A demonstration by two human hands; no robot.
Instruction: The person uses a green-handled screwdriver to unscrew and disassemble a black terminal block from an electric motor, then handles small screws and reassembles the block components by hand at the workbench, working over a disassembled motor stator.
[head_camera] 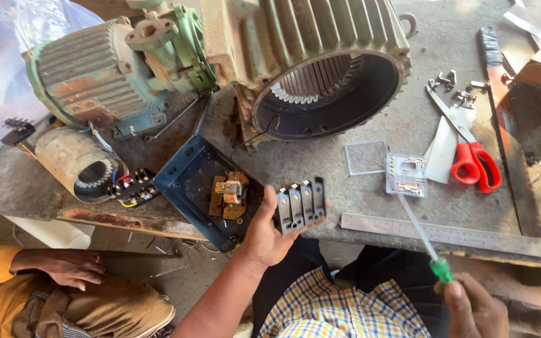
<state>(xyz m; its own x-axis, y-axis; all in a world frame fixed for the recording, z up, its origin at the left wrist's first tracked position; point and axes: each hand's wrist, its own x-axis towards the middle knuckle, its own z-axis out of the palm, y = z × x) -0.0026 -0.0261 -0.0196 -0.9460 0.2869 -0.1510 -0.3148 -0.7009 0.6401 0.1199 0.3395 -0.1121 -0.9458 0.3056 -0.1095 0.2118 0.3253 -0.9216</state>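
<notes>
My left hand [264, 235] holds a dark grey block of several switch contacts [302, 203] just over the front edge of the workbench [408, 125]. Beside it on the left lies a blue metal switch box [189, 178], open, with a brass mechanism [228, 195] inside. My right hand [474, 307] grips the green handle of a long screwdriver [421, 235]; its shaft points up to a small clear plastic case [406, 175] on the bench.
A large finned motor housing [320, 56] and a green pump motor [108, 69] stand at the back. Red-handled scissors [474, 163], loose screws [458, 87], a steel ruler [458, 236] and a stator [79, 164] lie about. Another person's hand [67, 266] rests lower left.
</notes>
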